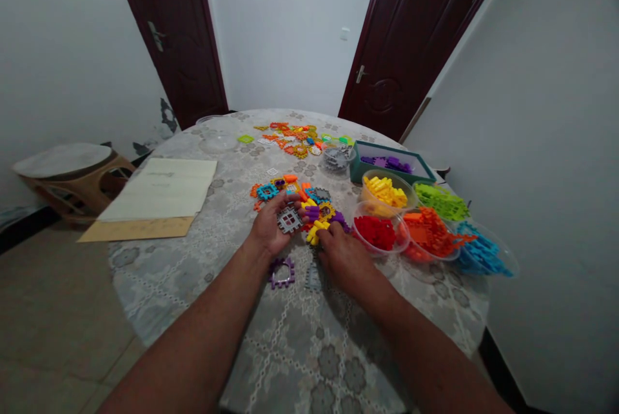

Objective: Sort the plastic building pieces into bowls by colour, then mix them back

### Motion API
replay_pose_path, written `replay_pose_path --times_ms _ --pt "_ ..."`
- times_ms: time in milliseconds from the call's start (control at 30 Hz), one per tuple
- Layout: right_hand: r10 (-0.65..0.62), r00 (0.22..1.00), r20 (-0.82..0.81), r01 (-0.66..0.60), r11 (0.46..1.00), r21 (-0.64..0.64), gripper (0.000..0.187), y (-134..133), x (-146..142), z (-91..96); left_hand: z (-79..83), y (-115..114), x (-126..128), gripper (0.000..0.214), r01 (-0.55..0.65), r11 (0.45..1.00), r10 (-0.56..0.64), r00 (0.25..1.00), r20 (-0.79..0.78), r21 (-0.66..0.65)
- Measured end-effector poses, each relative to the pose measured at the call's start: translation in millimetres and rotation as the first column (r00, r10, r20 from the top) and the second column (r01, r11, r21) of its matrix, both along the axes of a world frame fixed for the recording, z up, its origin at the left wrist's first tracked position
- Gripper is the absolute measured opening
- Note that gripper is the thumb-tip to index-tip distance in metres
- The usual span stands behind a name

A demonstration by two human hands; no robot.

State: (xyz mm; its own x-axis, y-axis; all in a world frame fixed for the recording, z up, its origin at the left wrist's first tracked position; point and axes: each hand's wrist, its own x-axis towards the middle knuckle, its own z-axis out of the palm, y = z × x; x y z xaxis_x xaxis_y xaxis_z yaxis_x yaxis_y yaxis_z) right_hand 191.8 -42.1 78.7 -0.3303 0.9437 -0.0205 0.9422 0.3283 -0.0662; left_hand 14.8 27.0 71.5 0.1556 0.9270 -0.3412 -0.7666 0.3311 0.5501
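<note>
Cradling a grey square piece (289, 220) in loosely curled fingers, your left hand (271, 228) sits beside the colourful pile (313, 212); your right hand (342, 254) bends its fingers at yellow pieces (316, 232), grip unclear.

The right hand (344, 256) largely hides its own fingertips, so their hold cannot be told. A grey piece (289, 220) covers part of the left hand (269, 228). At nine o'clock, print on the paper (159, 198) is too faint to read. The upper edge crops doors (170, 27) at eleven and one o'clock; the lower edge, forearms (203, 324) at seven and five.
</note>
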Motion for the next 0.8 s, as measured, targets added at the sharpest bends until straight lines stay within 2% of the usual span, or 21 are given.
replay_pose_path --times_ms 67,167,267,333,400,567,800 --pt "-0.006 1.000 -0.023 0.005 0.999 -0.040 0.018 2.7 4.7 3.0 -1.4 0.5 -0.8 0.032 0.014 1.000 -0.014 1.000 0.013 0.012" --pt "0.020 0.985 -0.170 -0.033 0.997 -0.072 0.010 1.5 15.9 15.1 -3.2 0.9 -1.6 0.032 0.014 1.000 -0.014 1.000 0.026 0.027" --pt "0.136 0.925 -0.355 -0.181 0.979 -0.097 0.002 -7.5 24.8 32.9 -4.3 0.9 -1.9 0.030 0.016 0.999 -0.017 0.999 0.031 0.031" --pt "0.204 0.896 -0.394 -0.277 0.951 -0.138 0.004 -15.9 24.6 41.4 -4.5 0.6 -1.7 0.031 0.018 0.999 -0.019 0.999 0.029 0.036" --pt "0.222 0.917 -0.332 -0.299 0.933 -0.202 0.006 -23.3 19.0 42.9 -4.2 0.2 -1.4 0.032 0.010 0.999 -0.011 1.000 0.024 0.043" --pt "0.161 0.984 -0.080 -0.177 0.941 -0.289 0.023 -27.0 -0.8 26.0 -2.0 -1.0 -1.6 0.033 0.012 0.999 -0.012 1.000 0.024 0.034" --pt "0.121 0.987 -0.103 -0.147 0.939 -0.312 0.034 -22.6 -4.9 18.1 -2.1 -1.1 -3.5 0.033 0.019 0.999 -0.019 1.000 0.017 0.035"
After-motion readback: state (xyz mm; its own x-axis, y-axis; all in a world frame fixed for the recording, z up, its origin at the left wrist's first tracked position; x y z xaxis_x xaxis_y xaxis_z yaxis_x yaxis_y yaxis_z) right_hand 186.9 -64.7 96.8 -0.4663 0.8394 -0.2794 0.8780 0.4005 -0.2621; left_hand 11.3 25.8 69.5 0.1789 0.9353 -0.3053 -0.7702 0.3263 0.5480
